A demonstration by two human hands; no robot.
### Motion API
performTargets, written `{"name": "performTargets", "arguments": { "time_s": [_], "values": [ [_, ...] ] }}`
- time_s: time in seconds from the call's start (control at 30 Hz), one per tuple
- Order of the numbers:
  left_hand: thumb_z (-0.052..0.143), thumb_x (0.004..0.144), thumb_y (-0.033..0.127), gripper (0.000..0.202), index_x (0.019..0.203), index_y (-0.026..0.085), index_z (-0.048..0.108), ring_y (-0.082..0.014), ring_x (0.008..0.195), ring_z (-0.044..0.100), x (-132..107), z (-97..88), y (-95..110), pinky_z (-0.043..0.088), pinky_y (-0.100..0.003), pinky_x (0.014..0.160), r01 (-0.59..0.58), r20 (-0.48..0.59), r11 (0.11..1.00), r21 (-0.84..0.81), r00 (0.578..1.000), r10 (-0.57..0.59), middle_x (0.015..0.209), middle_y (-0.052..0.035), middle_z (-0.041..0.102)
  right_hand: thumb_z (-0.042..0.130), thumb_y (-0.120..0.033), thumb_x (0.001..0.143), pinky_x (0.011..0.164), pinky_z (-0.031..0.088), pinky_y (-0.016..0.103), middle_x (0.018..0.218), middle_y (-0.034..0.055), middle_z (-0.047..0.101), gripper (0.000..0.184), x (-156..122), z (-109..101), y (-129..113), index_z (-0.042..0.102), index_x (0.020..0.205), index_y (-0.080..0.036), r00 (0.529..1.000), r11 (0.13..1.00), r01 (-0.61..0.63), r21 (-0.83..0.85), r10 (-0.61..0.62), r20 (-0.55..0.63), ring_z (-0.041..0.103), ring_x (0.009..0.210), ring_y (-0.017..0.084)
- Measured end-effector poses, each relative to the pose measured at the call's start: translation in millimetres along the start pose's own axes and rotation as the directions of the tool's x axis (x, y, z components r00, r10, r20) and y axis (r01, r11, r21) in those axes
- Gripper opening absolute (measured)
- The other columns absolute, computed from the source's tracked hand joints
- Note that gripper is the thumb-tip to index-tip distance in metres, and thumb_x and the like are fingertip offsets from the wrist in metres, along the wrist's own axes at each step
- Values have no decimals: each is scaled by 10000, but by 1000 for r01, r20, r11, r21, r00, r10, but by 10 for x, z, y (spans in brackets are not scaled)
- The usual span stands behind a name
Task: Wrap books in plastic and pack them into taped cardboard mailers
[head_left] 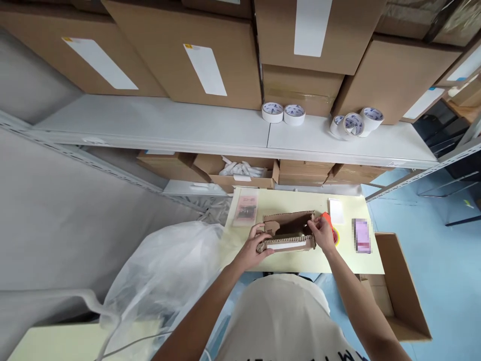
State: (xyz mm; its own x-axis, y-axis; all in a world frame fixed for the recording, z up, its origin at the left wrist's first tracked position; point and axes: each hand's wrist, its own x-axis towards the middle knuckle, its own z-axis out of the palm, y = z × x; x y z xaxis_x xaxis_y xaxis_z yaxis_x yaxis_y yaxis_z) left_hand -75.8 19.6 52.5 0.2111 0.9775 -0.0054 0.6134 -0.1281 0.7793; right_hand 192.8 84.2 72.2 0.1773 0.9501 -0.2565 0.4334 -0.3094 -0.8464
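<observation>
The right hand [321, 234] partly hides a red object [326, 217]; a purple item [363, 235] is pixelated; the bottom edge cuts off lettering [347, 356] on the white shirt [278, 316]; print [273, 108] on tape rolls [272, 118] is illegible

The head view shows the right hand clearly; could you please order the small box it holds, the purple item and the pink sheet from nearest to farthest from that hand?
1. Small box: touching the right hand, on its left.
2. Purple item: on the table, to the hand's right.
3. Pink sheet: toward the table's left end, past the box.
</observation>
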Motion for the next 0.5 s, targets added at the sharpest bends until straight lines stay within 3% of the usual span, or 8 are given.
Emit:
{"name": "performTargets", "arguments": {
  "time_s": [0.1,0.23,0.4,0.5],
  "values": [
    [718,756,306,222,958,223,679,-208,1102,586,-43,-45,41,507,-325,975,-15,45,999,52,999,13,1366,-80,400,589,-619,738,435,313,266,502,-60,499,399,74,43,-61,501,794,-234,999,1000,-29,9,29,-25,449,432,145],
    [647,823,325,192,998,272,703,-279,1272,473,-105,-134,58,459,-421,1051,-119,92,984,135,990,107,1371,-72,449,545,-634,766,408,335,272,516,-40,546,408,164,72,-104,514,815,-229,996,991,-82,104,83,-8,469,421,152],
    [599,854,442,245,1040,312,690,-288,1246,503,-133,-62,-6,456,-481,1049,-122,99,990,65,988,116,1309,-78,512,657,-560,714,466,358,284,480,-53,518,338,143,66,-68,577,790,-241,989,989,142,26,-143,41,486,447,163],
    [643,808,512,415,1163,299,613,-286,1232,526,-159,139,-87,479,-465,1025,-63,-31,997,-41,998,62,1319,-98,487,685,-505,703,505,395,298,541,-27,577,261,74,10,6,637,739,-252,961,972,234,-15,-229,158,514,498,171]
  ]
}}
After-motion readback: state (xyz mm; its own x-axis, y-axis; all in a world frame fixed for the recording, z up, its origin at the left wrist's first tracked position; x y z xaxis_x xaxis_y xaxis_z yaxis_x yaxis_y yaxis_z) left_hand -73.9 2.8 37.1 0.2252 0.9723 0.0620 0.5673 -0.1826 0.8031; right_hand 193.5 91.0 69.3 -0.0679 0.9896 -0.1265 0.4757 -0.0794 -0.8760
